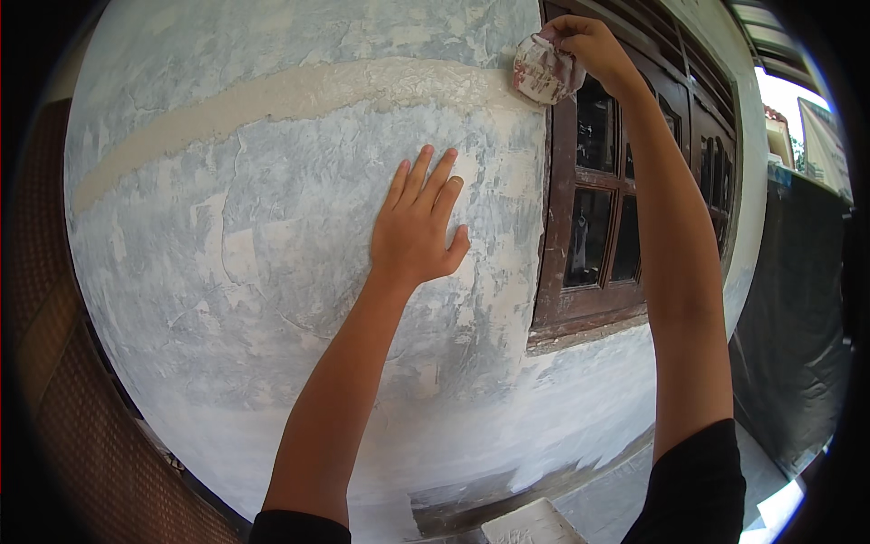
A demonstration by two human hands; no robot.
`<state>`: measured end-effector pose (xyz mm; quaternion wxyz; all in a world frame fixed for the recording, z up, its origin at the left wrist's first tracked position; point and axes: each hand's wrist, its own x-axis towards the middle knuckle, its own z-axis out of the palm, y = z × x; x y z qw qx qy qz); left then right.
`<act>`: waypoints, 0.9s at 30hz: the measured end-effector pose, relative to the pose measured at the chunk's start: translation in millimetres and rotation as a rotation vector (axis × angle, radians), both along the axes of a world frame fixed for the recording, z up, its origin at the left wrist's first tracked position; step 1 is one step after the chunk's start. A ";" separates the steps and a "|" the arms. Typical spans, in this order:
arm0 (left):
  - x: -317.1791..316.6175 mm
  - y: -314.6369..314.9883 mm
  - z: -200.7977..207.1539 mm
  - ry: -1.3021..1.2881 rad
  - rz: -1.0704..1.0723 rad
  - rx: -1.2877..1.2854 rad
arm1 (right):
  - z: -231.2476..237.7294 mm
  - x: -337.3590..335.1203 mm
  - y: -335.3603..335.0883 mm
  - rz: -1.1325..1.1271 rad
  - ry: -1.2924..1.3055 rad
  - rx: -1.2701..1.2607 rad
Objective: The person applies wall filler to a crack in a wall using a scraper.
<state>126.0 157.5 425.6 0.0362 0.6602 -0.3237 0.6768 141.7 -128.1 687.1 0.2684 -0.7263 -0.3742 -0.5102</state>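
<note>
My left hand (419, 222) lies flat on the patchy blue-grey and white wall (308, 263), its fingers stretched out and a ring on one of them. Higher up and to the right, my right hand (584, 45) grips a crumpled, whitish rag (547, 71) with reddish-brown stains. The rag is at the wall's edge beside the window frame, at the right end of a cream band of filler (353, 86). That band runs across the upper wall and looks wet and shiny near its middle.
A brown wooden window (584, 236) with glass panes is set in the wall on the right. Dark sheeting (797, 317) hangs farther right, and a woven panel (100, 408) stands on the left. Low in front sits a pale, smeared flat object (533, 526).
</note>
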 end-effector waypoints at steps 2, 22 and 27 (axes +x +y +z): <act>0.7 1.7 0.1 -0.005 0.003 0.000 | -3.5 2.1 4.7 -0.017 -0.005 -0.046; -0.9 1.6 0.3 0.003 -0.007 -0.004 | -4.8 13.6 7.2 -0.106 -0.059 -0.087; -0.3 0.1 0.3 0.001 -0.004 -0.005 | -2.6 -3.6 8.5 0.034 0.194 0.137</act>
